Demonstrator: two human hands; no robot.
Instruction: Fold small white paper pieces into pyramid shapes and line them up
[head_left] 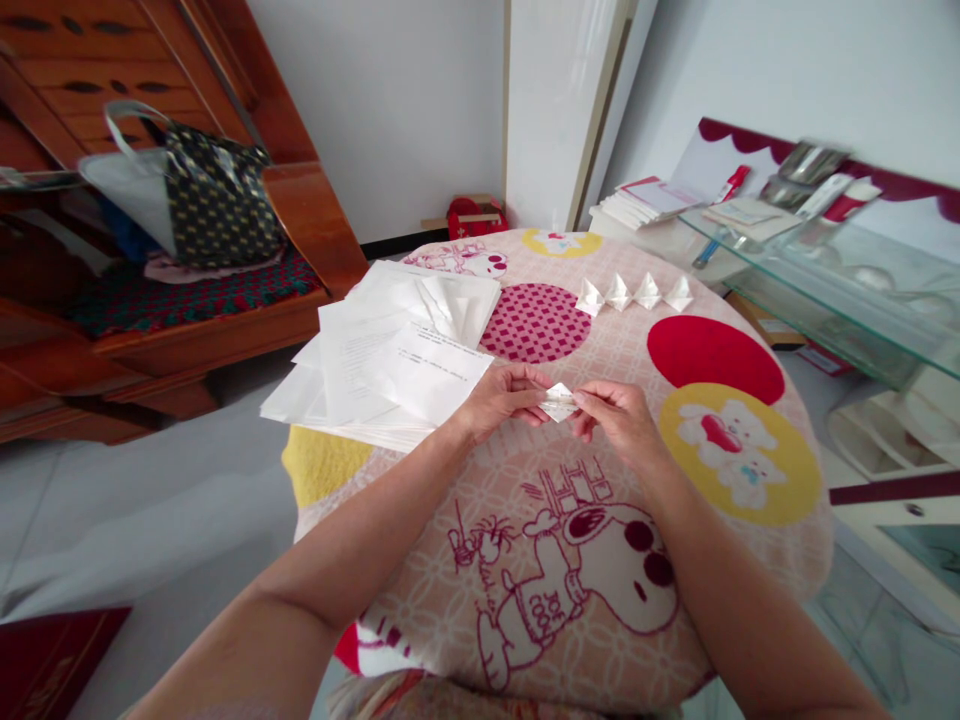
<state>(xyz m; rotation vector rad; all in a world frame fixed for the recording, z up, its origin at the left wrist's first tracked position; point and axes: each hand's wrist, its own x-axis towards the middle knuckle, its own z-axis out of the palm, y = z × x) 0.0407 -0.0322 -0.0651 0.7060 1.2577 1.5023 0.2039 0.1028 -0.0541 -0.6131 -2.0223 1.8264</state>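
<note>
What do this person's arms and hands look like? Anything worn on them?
The left forearm and right forearm show no sleeves; the left hand and right hand wear no gloves. No watch or bracelet shows at either wrist.

We count four folded paper shapes (618,292) in a row on the desk (450,490), a fifth shape (559,402) between our left hand (501,400) and right hand (619,415), one pile of sheets (390,365) too layered to count, and one bag (202,190).
</note>
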